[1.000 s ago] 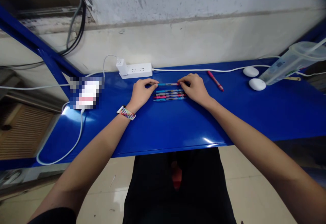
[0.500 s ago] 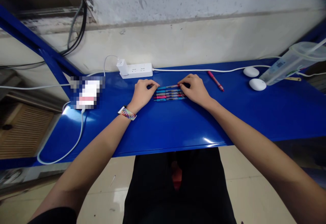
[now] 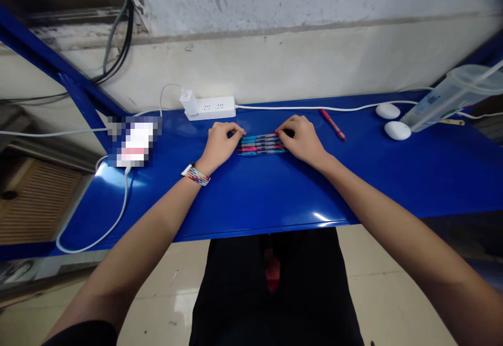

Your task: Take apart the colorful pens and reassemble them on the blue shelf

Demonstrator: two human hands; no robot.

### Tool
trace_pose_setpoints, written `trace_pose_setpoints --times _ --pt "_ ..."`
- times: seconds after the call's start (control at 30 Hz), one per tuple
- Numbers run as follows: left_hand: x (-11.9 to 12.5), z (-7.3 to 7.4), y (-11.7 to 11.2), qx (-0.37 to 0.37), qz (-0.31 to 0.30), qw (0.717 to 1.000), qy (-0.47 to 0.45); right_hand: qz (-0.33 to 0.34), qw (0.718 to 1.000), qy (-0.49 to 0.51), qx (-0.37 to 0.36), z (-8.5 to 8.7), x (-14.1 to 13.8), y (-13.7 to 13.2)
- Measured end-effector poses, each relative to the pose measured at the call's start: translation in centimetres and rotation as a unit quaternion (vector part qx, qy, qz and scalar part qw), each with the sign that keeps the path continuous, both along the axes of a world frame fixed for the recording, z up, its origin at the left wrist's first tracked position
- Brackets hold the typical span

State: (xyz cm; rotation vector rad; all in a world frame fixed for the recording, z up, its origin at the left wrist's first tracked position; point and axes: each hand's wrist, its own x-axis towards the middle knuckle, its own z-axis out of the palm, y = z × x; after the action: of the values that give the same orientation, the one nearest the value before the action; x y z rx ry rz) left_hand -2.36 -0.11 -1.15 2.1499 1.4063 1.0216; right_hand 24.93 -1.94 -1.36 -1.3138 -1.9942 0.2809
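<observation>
Several pens lie side by side in a row on the blue tabletop (image 3: 251,194). At the far side of the row is a blue pen with a red tip (image 3: 261,137), its two ends between my hands. My left hand (image 3: 222,144) pinches its left end with thumb and forefinger. At the right end, my right hand (image 3: 301,137) is closed in a pinch, and its fingers hide part of the row. A pink pen (image 3: 251,149) and a blue pen (image 3: 251,153) are nearest me in the row.
A lone pink-red pen (image 3: 333,125) lies to the right. Behind stands a white power strip (image 3: 214,108) with a cable along the wall. Two white rounded objects (image 3: 396,130) sit beside a leaning clear plastic container (image 3: 432,102). At left is a blurred-out phone-like device (image 3: 135,144) with cables.
The far pen has come slightly toward me and now lies closer to and in line with the others. Both hands have barely moved.
</observation>
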Motion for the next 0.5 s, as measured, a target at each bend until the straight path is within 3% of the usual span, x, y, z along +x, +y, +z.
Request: trace_pose_setpoints --times 0.33,0.5 --pt "-0.11 -0.48 0.24 0.004 0.000 1.000 0.000 -0.019 1.000 0.017 0.003 -0.51 -0.16 -0.42" --pt "0.07 -0.61 0.16 0.004 0.015 0.999 -0.039 -0.029 0.991 0.129 -0.004 -0.83 -0.53 -0.01"
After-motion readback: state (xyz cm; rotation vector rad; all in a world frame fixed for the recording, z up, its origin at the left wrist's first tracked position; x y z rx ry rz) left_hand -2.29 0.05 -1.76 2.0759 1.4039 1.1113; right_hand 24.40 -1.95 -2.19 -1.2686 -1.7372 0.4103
